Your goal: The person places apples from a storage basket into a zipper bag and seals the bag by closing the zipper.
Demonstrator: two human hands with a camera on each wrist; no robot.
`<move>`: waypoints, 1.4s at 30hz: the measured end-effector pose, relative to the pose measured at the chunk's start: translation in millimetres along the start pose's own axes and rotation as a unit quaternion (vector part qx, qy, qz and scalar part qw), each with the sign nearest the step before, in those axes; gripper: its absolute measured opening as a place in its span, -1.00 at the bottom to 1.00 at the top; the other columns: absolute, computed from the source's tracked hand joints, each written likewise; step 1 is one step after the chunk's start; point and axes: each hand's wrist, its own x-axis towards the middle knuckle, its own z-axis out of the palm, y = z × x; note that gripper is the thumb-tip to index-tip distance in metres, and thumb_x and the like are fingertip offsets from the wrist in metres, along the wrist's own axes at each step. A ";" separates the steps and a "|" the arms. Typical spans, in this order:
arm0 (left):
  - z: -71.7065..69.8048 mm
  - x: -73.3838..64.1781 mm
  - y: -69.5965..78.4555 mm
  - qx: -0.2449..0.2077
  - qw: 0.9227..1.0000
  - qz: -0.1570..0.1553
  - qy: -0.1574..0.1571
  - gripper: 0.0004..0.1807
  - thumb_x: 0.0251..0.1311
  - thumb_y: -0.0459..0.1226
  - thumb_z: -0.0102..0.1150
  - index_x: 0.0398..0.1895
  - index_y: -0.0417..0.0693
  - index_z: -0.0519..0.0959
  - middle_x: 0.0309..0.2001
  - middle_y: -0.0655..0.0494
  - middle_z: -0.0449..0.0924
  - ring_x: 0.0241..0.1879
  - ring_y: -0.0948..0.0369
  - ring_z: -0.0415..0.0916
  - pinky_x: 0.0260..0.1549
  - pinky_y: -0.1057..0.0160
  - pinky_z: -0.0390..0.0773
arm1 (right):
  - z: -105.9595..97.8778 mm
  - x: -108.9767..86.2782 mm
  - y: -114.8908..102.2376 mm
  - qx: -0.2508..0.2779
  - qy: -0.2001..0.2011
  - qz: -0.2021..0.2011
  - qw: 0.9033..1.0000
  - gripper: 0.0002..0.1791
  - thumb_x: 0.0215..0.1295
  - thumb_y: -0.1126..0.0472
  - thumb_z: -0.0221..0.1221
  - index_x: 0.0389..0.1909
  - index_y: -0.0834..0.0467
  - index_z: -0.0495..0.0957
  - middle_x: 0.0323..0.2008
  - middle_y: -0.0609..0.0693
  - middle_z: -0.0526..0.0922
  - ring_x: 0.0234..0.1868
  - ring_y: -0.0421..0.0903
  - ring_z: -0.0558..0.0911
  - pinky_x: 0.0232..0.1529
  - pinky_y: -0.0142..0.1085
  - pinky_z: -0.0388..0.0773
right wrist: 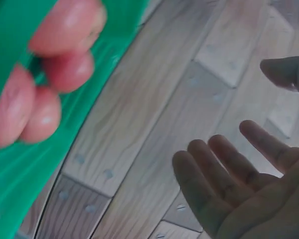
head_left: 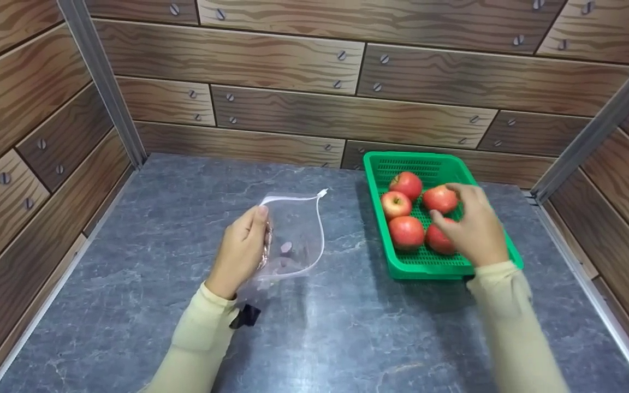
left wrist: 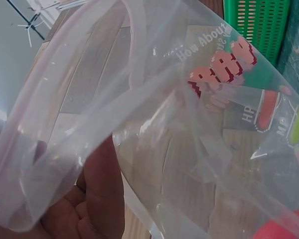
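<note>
My left hand (head_left: pixel 241 248) grips the side of a clear zip bag (head_left: pixel 298 234) between thumb and fingers. The bag's mouth gapes, its white zip edge forming a loop with a slider at the far corner. Printed lettering (left wrist: pixel 224 64) shows on the film in the left wrist view, where a red rounded shape (left wrist: pixel 281 230) appears at the lower corner. Above the right side of a green basket (head_left: pixel 393 265), my right hand (head_left: pixel 478 226) has its thumb and fingers spread, holding nothing. Closest to it are a red apple (head_left: pixel 439 198) and another apple (head_left: pixel 439 238), partly hidden by the hand.
More red apples (head_left: pixel 407 233) lie along the basket's left side. The basket stands at the right of a dark grey marbled table (head_left: pixel 145 262). Wood-patterned walls (head_left: pixel 292 65) enclose the back and both sides, with metal posts (head_left: pixel 104 82) at the corners.
</note>
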 end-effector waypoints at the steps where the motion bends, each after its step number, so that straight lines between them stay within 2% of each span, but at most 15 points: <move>1: 0.3 0.3 -0.4 0.002 1.000 0.000 0.000 -0.51 0.67 -0.06 -0.19 -0.43 -0.17 0.45 -0.59 0.10 0.41 -0.72 0.30 0.33 -0.72 0.36 0.35 | -4.0 4.9 4.8 -0.016 -0.026 0.016 0.999 -0.36 0.28 0.16 0.38 0.33 0.28 0.44 0.25 0.34 0.46 0.17 0.33 0.53 0.11 0.31 0.47; 4: 1.3 1.5 -1.3 0.005 1.000 0.000 0.000 -0.50 0.67 -0.06 -0.19 -0.42 -0.20 0.45 -0.59 0.12 0.41 -0.70 0.29 0.35 -0.69 0.35 0.38 | -15.8 21.0 15.6 -0.059 -0.116 0.058 0.990 -0.22 0.30 0.03 0.37 0.44 0.26 0.33 0.33 0.41 0.36 0.22 0.45 0.47 0.11 0.41 0.42; 7: 1.4 2.0 -1.5 0.010 1.000 0.000 0.002 -0.50 0.67 -0.06 -0.19 -0.42 -0.20 0.46 -0.58 0.12 0.42 -0.68 0.28 0.35 -0.67 0.34 0.39 | -22.2 39.3 23.3 -0.087 -0.199 0.080 0.973 -0.11 0.32 -0.10 0.35 0.50 0.26 0.24 0.37 0.46 0.28 0.24 0.49 0.42 0.14 0.44 0.38; 9: 0.7 1.4 -1.4 0.010 1.000 -0.001 0.001 -0.49 0.67 -0.05 -0.19 -0.40 -0.24 0.46 -0.58 0.09 0.42 -0.68 0.28 0.35 -0.67 0.35 0.39 | -20.9 50.7 26.9 -0.103 -0.245 0.082 0.960 -0.07 0.31 -0.14 0.34 0.50 0.29 0.23 0.38 0.48 0.27 0.29 0.48 0.38 0.17 0.43 0.37; 12: 0.4 0.4 -1.9 0.003 1.000 -0.006 -0.003 -0.47 0.66 -0.04 -0.19 -0.42 -0.23 0.44 -0.59 0.05 0.42 -0.69 0.27 0.34 -0.69 0.35 0.38 | -12.2 63.1 33.8 -0.127 -0.303 0.069 0.942 -0.08 0.25 -0.10 0.37 0.45 0.35 0.27 0.35 0.48 0.35 0.30 0.44 0.41 0.19 0.37 0.40; 14: -0.3 1.0 -2.5 0.007 1.000 -0.007 -0.002 -0.47 0.67 -0.04 -0.20 -0.42 -0.23 0.45 -0.59 0.06 0.42 -0.69 0.27 0.35 -0.68 0.35 0.39 | -2.4 70.5 39.3 -0.147 -0.341 0.071 0.926 -0.08 0.21 -0.06 0.39 0.43 0.40 0.28 0.34 0.49 0.38 0.31 0.44 0.40 0.21 0.34 0.41; 16: -0.1 1.5 -3.0 0.009 1.000 -0.009 -0.001 -0.49 0.67 -0.05 -0.19 -0.44 -0.19 0.45 -0.59 0.06 0.42 -0.68 0.27 0.35 -0.68 0.36 0.39 | 5.6 73.4 43.0 -0.140 -0.383 0.104 0.907 -0.11 0.20 0.02 0.41 0.43 0.38 0.30 0.33 0.46 0.40 0.26 0.40 0.43 0.17 0.24 0.49; 19: 0.3 1.5 -3.5 0.013 1.000 -0.011 0.000 -0.51 0.67 -0.07 -0.19 -0.44 -0.17 0.46 -0.58 0.05 0.43 -0.68 0.28 0.35 -0.67 0.35 0.40 | 13.1 73.2 43.6 -0.120 -0.428 0.184 0.877 -0.16 0.20 0.15 0.44 0.44 0.28 0.30 0.30 0.39 0.39 0.21 0.29 0.42 0.09 0.05 0.54; 21: 0.7 1.5 -3.9 0.012 1.000 -0.014 -0.002 -0.50 0.67 -0.06 -0.19 -0.44 -0.16 0.46 -0.58 0.03 0.43 -0.69 0.28 0.35 -0.68 0.35 0.39 | 15.8 71.1 42.0 -0.072 -0.431 0.256 0.862 -0.15 0.15 0.27 0.46 0.45 0.19 0.30 0.27 0.27 0.37 0.17 0.18 0.40 0.06 -0.06 0.54; 23: 1.1 1.8 -4.4 0.014 1.000 -0.018 -0.005 -0.49 0.67 -0.05 -0.19 -0.42 -0.19 0.47 -0.58 0.03 0.43 -0.69 0.26 0.36 -0.69 0.35 0.40 | 17.8 70.0 43.4 -0.043 -0.426 0.296 0.854 -0.11 0.11 0.34 0.46 0.47 0.16 0.28 0.26 0.22 0.36 0.16 0.15 0.39 0.09 -0.08 0.53; 26: 1.4 3.3 -4.7 0.017 1.000 -0.021 -0.009 -0.47 0.66 -0.04 -0.19 -0.39 -0.25 0.47 -0.57 0.01 0.45 -0.67 0.24 0.37 -0.67 0.34 0.40 | 19.7 69.2 48.7 -0.023 -0.424 0.312 0.850 -0.05 0.07 0.40 0.44 0.51 0.13 0.23 0.26 0.21 0.35 0.16 0.14 0.39 0.12 -0.07 0.53; 30: 0.9 3.8 -4.2 0.017 1.000 -0.021 -0.009 -0.47 0.66 -0.03 -0.19 -0.39 -0.24 0.48 -0.54 -0.10 0.47 -0.68 0.26 0.37 -0.66 0.35 0.40 | 22.4 71.5 54.6 -0.072 -0.445 0.249 0.857 -0.10 0.04 0.41 0.44 0.45 0.17 0.31 0.16 0.24 0.41 0.07 0.17 0.44 0.00 -0.10 0.56; 32: 1.2 4.2 -4.4 0.015 1.000 -0.019 -0.010 -0.47 0.66 -0.02 -0.19 -0.41 -0.22 0.48 -0.54 -0.13 0.47 -0.68 0.27 0.36 -0.67 0.35 0.40 | 22.2 71.3 55.8 -0.081 -0.448 0.239 0.858 -0.14 0.03 0.40 0.45 0.40 0.18 0.35 0.12 0.24 0.43 0.05 0.17 0.45 -0.04 -0.11 0.57; 38: -0.3 3.7 -5.2 0.017 1.000 -0.020 -0.008 -0.46 0.66 -0.03 -0.19 -0.39 -0.26 0.47 -0.56 -0.05 0.46 -0.69 0.27 0.35 -0.68 0.34 0.40 | 21.3 70.4 55.3 -0.041 -0.445 0.259 0.856 -0.10 0.06 0.38 0.45 0.46 0.09 0.32 0.21 0.23 0.36 0.11 0.14 0.41 0.03 -0.09 0.55; 42: -1.0 3.9 -5.8 0.032 0.999 -0.018 -0.011 -0.46 0.67 -0.03 -0.21 -0.40 -0.26 0.46 -0.57 0.05 0.45 -0.70 0.28 0.36 -0.68 0.33 0.41 | 22.2 70.9 54.7 -0.066 -0.446 0.232 0.862 -0.17 0.10 0.35 0.44 0.42 0.12 0.34 0.17 0.22 0.39 0.08 0.14 0.43 0.01 -0.10 0.55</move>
